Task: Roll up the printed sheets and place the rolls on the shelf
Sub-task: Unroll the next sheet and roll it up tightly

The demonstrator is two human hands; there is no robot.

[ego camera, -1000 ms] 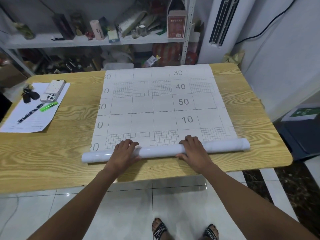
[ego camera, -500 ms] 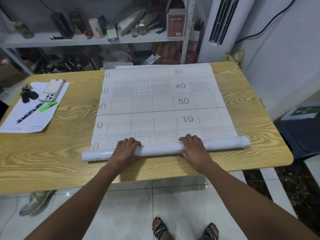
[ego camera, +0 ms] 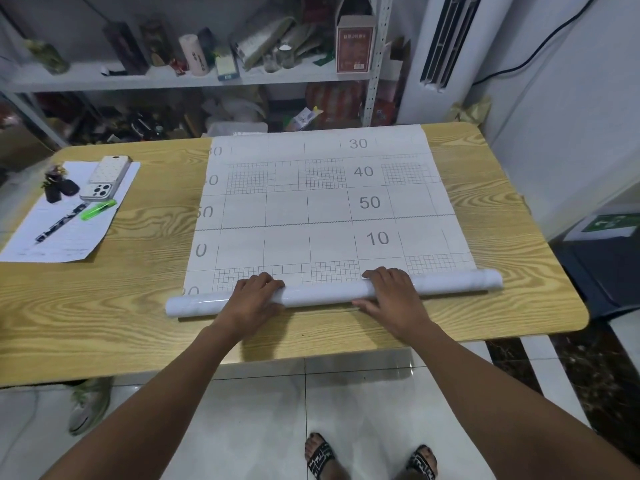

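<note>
White glossy roll point(ego camera: 322, 294) at near edge of wood-grain table point(ego camera: 104, 306); grid-printed numbered sheet point(ego camera: 311, 209) mostly flat beyond. Left hand point(ego camera: 251, 301) and right hand point(ego camera: 394, 299) curl over roll. Rolling, early; next: even forward push.

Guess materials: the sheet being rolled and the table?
Sheet: matte paper-like face, printed grid and numbers. Roll, its outer side: glossy, bright highlight along it, probably plastic film. Table: wood-grain top with slight sheen; laminate or veneer, cannot tell.
</note>
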